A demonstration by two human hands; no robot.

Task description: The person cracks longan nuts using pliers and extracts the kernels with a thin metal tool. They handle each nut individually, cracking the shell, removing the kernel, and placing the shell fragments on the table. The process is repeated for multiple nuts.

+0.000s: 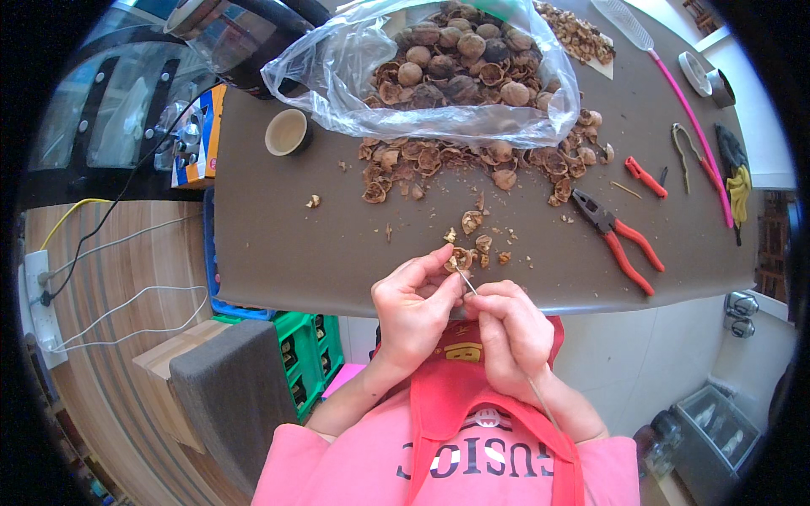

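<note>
Between the thumb and fingers of my left hand (417, 297) is a piece of walnut shell (464, 258) with pale kernel in it. My right hand (514, 322) grips a thin metal pick (467, 283), whose tip reaches into that shell piece. Just beyond my hands on the brown table (285, 246) lie another walnut half (471, 221) and several kernel crumbs (504, 257). Farther back, a clear plastic bag (329, 82) holds whole walnuts (471, 45) and broken shells. More empty shells (424, 158) are heaped along the bag's near side.
Red-handled pliers (617, 234) lie to the right, near a red-handled tool (647, 177), a nutcracker (686, 155) and a pink-handled fly swatter (686, 107). A cup (288, 133) stands at the left. Kernels (576, 31) are piled back right. A grey padded seat (231, 386) stands below left.
</note>
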